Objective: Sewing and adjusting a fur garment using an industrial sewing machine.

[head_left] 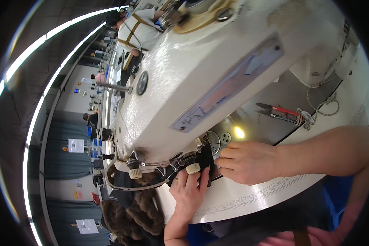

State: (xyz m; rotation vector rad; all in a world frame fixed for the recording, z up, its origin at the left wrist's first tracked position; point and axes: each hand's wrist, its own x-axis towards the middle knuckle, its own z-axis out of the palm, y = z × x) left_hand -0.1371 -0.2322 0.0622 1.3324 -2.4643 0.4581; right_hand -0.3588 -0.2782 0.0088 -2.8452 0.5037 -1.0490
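A white sewing machine (pixel 168 94) fills the middle of the head view, tilted across it. Black cloth (pixel 205 160) lies beneath its needle end, beside the tension knobs. My left hand (pixel 187 192) grips this cloth, thumb on one side and fingers on the other, with the fingertips partly behind a cream knob (pixel 192 168). To the right, my right hand (pixel 250 163) rests on the machine bed with its fingers curled in a pinch by the cloth's edge. What sits between those fingertips is hidden. The needle itself is out of sight.
Red-handled thread snips (pixel 281 111), tied with a cord (pixel 326 102), lie on the metal bed. A ruler strip (pixel 250 196) runs along the table's near edge. Brown fuzzy material (pixel 139 217) is heaped at lower left. Another person (pixel 139 30) works beyond the machine.
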